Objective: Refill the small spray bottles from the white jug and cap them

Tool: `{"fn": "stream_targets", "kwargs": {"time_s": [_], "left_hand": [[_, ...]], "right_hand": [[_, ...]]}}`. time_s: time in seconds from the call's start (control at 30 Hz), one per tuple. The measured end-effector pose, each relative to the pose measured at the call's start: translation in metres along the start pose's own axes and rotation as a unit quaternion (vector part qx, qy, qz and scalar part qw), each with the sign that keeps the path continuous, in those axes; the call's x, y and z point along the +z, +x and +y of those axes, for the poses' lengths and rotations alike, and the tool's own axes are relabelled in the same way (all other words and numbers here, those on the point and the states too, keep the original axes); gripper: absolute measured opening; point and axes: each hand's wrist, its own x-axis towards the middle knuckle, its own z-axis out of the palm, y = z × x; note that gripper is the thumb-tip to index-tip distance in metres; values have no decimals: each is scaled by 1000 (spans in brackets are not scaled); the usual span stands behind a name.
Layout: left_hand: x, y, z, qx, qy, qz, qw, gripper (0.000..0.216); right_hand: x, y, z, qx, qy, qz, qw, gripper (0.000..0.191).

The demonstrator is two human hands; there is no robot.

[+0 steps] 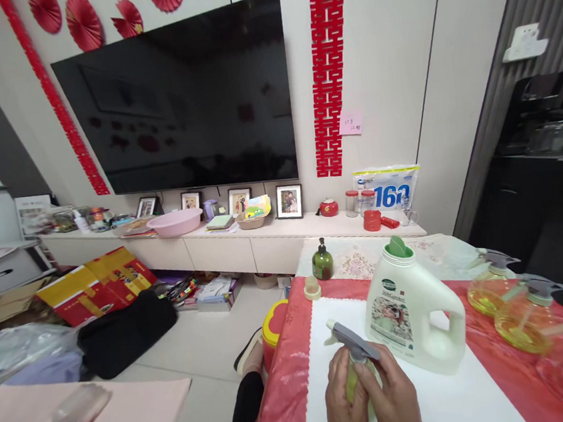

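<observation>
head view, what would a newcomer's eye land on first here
Probably the big dark TV on the far wall, flanked by red paper decorations. Nearer, both hands, left hand and right hand, wrap a small spray bottle with a grey trigger over the white mat. Beside them stands a large white jug with a green funnel in its neck.
</observation>
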Motion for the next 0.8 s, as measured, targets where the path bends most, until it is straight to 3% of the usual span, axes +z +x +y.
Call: {"fn": "stream_targets", "kwargs": {"time_s": [0.1, 0.47, 0.8], "left_hand": [[-5, 2, 6, -4, -10, -32, 999, 52], [-6, 2, 19, -24, -44, -33, 998, 51], [1, 2, 11, -3, -53, -19, 998, 57]], "right_hand": [[4, 3, 2, 32, 22, 23, 999, 30], [6, 3, -3, 88, 70, 24, 993, 34], [4, 8, -19, 27, -9, 19, 999, 26]]}}
